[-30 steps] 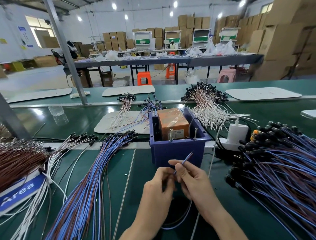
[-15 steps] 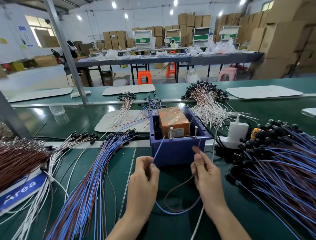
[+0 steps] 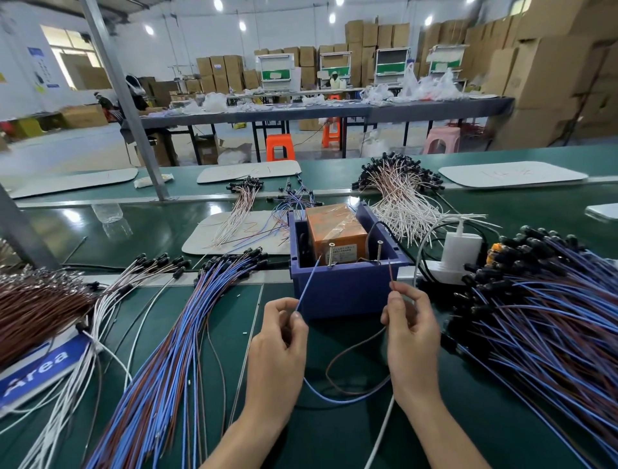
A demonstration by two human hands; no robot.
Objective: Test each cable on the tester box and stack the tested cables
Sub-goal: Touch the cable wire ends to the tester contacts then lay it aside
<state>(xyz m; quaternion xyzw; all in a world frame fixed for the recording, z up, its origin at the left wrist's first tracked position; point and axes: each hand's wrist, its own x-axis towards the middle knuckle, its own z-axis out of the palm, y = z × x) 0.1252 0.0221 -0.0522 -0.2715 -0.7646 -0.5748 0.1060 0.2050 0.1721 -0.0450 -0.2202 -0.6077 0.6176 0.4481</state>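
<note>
bright overhead lamps (image 3: 218,4); glare on belt (image 3: 200,214); edges warped, blurred

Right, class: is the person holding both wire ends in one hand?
No, the left hand pinches the blue wire end and the right hand pinches the brown wire end, held apart.

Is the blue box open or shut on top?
Open. The blue box has no lid on it, and the orange block inside shows plainly from above.
</note>
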